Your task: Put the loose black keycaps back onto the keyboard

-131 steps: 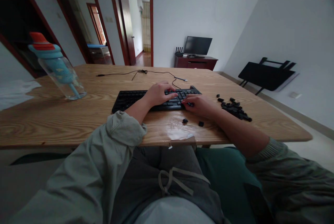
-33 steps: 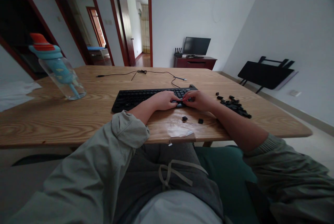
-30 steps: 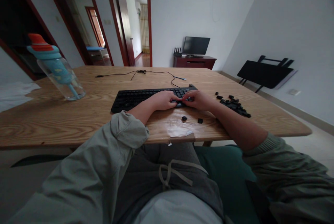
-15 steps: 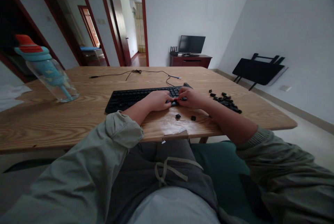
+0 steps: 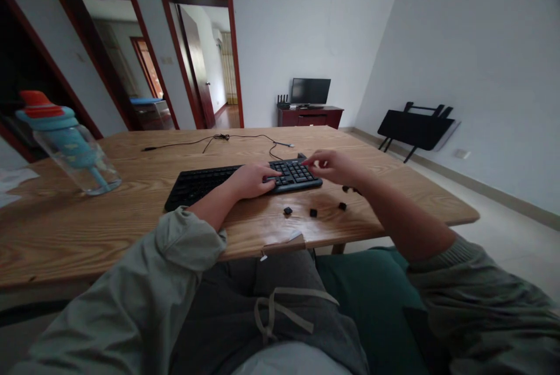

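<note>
A black keyboard (image 5: 205, 181) lies across the middle of the wooden table (image 5: 109, 211). My left hand (image 5: 251, 180) rests on its right half, fingers lying loosely on the keys. My right hand (image 5: 333, 166) hovers just above the number pad. Its fingertips are pinched together and point left, and I cannot make out what is between them. Three loose black keycaps (image 5: 313, 212) lie on the table in front of the keyboard. More keycaps (image 5: 347, 189) peek out from behind my right forearm.
A clear water bottle (image 5: 70, 147) with a blue and orange lid stands at the left of the table. A thin black cable (image 5: 219, 139) runs behind the keyboard. A folded black table (image 5: 415, 129) leans on the right wall. Doorways open at the back left.
My right hand has lifted off the keys and drawn apart from my left hand, which stays on the keyboard. A third loose keycap now shows on the table. My head has tilted.
</note>
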The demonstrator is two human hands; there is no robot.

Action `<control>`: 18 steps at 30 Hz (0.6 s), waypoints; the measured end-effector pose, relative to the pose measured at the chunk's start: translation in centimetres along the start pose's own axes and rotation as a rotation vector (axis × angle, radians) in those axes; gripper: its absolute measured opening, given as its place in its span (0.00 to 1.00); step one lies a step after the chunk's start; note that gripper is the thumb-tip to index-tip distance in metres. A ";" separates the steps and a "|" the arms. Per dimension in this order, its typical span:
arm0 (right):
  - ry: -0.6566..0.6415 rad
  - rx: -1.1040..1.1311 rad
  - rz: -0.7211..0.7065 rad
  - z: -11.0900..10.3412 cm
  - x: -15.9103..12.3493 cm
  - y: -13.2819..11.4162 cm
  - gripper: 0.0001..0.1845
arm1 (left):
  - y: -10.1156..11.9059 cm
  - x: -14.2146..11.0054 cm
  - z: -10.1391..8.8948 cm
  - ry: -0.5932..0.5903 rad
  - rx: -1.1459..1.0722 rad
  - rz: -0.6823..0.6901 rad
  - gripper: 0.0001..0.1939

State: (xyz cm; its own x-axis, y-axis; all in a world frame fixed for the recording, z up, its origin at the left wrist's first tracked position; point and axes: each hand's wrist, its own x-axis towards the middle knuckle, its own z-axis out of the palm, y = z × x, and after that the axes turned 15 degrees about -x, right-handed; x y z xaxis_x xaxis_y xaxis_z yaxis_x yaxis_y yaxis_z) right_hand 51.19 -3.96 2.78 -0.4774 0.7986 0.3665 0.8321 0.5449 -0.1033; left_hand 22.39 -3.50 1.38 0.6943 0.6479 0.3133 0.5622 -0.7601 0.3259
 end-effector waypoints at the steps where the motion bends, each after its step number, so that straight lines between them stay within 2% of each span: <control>1: 0.011 -0.003 0.124 -0.9 -0.7 2.0 0.18 | -0.3 -0.1 -0.2 0.014 -0.029 -0.019 0.23; 5: -0.099 -0.121 0.415 -3.3 -4.7 10.4 0.16 | -0.5 -0.1 -0.2 -0.022 -0.023 -0.011 0.24; 8: -0.116 -0.177 0.437 -3.6 -7.1 13.8 0.15 | 0.1 0.4 0.3 -0.095 0.041 -0.012 0.24; 10: -0.138 -0.207 0.425 -3.5 -7.6 14.2 0.15 | 0.5 0.8 0.7 -0.125 0.078 -0.041 0.24; 13: -0.177 -0.261 0.411 -3.0 -6.4 12.8 0.17 | 0.9 1.3 1.1 -0.113 0.105 -0.065 0.22; 18: -0.344 -0.433 0.417 -1.8 -2.5 9.8 0.16 | 0.9 0.8 1.1 -0.033 0.134 0.061 0.21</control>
State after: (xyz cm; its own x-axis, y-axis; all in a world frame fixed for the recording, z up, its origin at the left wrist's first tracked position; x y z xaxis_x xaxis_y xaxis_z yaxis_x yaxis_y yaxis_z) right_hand 61.06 -1.06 2.56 -0.0957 0.9939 0.0547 0.9691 0.0805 0.2330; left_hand 23.95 -3.68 0.94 0.7421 0.6000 0.2989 0.5718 -0.7993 0.1849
